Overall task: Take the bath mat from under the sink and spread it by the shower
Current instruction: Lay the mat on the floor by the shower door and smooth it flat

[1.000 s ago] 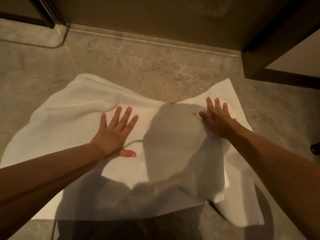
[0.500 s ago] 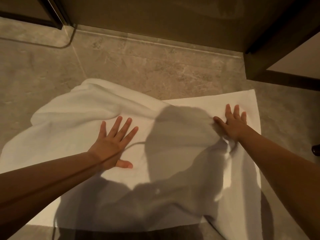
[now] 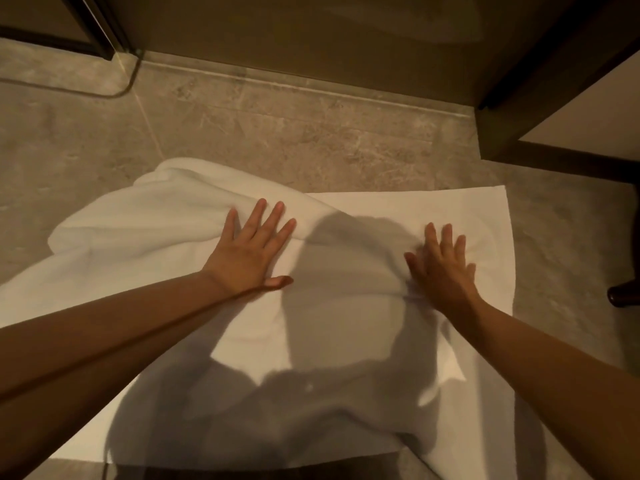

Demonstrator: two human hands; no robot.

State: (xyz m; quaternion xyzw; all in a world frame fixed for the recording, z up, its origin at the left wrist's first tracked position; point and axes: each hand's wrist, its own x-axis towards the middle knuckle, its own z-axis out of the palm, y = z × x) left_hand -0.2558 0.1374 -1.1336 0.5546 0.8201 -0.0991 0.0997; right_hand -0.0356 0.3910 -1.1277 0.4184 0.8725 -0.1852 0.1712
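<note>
A white bath mat lies on the grey stone floor in front of the glass shower wall. Its right far corner is flat and square; its left far part is bunched into a thick fold. My left hand presses flat on the mat beside that fold, fingers spread. My right hand rests palm down on the right part of the mat, fingers apart, with the cloth wrinkled under it. Neither hand grips the cloth. My shadow covers the mat's near middle.
The shower's glass panel and its floor sill run along the far side. A dark frame post stands at the right, a dark door frame at the far left. A small dark object sits at the right edge.
The right hand has pushed the right side of the mat outward, so the right far corner now lies flat. The left hand has slid a little forward against the bunched fold.
</note>
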